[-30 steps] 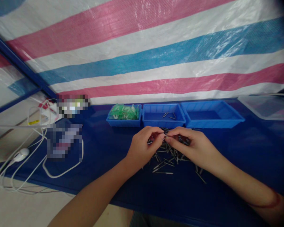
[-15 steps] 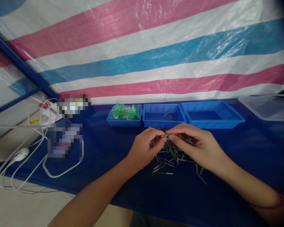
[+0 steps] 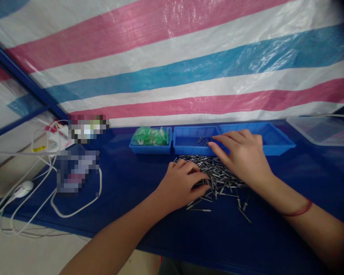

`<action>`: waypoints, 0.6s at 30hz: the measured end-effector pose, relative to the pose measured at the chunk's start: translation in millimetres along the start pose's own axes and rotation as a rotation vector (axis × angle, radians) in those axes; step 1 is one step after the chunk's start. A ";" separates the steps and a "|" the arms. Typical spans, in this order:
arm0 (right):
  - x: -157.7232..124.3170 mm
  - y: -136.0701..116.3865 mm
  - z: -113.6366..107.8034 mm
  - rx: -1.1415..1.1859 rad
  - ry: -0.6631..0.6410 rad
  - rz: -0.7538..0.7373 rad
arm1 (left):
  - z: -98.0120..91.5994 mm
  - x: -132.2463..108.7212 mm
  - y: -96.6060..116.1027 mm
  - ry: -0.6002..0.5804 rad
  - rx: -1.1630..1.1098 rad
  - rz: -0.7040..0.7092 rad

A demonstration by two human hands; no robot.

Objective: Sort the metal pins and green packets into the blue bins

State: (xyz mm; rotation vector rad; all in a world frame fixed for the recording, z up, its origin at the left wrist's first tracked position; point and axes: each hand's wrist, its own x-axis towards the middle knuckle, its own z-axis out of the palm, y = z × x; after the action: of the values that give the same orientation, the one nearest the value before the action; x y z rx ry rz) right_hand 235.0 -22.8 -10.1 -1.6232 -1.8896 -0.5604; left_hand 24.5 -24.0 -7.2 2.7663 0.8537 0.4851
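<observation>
A heap of metal blind rivets [image 3: 218, 173] lies on the blue table, with a few strays along its near side. My left hand [image 3: 185, 183] rests at the heap's left edge, fingers curved and apart, touching or just over the rivets. Above the front right part of the middle blue bin [image 3: 193, 149] is my right hand [image 3: 243, 152], its thumb and forefinger slightly apart. A few rivets [image 3: 200, 139] lie inside that bin, some close to my right fingertips. My right hand partly covers the right-hand blue bin [image 3: 275, 143].
The left blue bin [image 3: 150, 149] holds green plastic packets [image 3: 151, 135]. A clear plastic lid [image 3: 318, 131] lies at the back right. White cables [image 3: 101, 177] and blurred-out items are on the left. A striped plastic sheet [image 3: 172, 76] hangs behind the table.
Both hands were together over the heap, pinching a rivet. My right hand has moved up to the middle bin; my left hand has opened and lowered onto the heap's left side.
</observation>
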 end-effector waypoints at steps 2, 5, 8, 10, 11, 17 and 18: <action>-2.0 -2.6 -3.8 0.022 0.009 0.001 | 0.6 -0.9 -0.1 -0.033 0.054 0.018; -6.4 -7.1 -10.6 0.084 -0.004 -0.018 | 0.6 -0.4 -0.6 -0.047 0.115 0.023; -11.1 -10.2 -14.6 0.146 -0.029 -0.044 | 0.2 1.0 -0.2 -0.041 0.168 0.036; -13.7 -11.7 -16.1 0.178 -0.043 -0.053 | 0.6 1.7 0.5 -0.029 0.202 0.047; -14.8 -12.4 -16.9 0.192 -0.049 -0.056 | 1.1 2.0 0.8 -0.020 0.217 0.050; -18.3 -16.2 -22.5 0.270 -0.057 -0.066 | 5.2 3.2 0.3 0.010 0.262 0.062; -18.6 -16.4 -23.2 0.287 -0.063 -0.072 | 5.4 3.6 0.0 0.010 0.263 0.059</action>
State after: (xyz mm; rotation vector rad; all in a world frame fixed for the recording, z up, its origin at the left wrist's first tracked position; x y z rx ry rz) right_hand 224.2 -54.4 -4.3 -1.4065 -1.9775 -0.2543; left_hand 29.3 -22.5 -11.3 3.0382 0.8985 0.4242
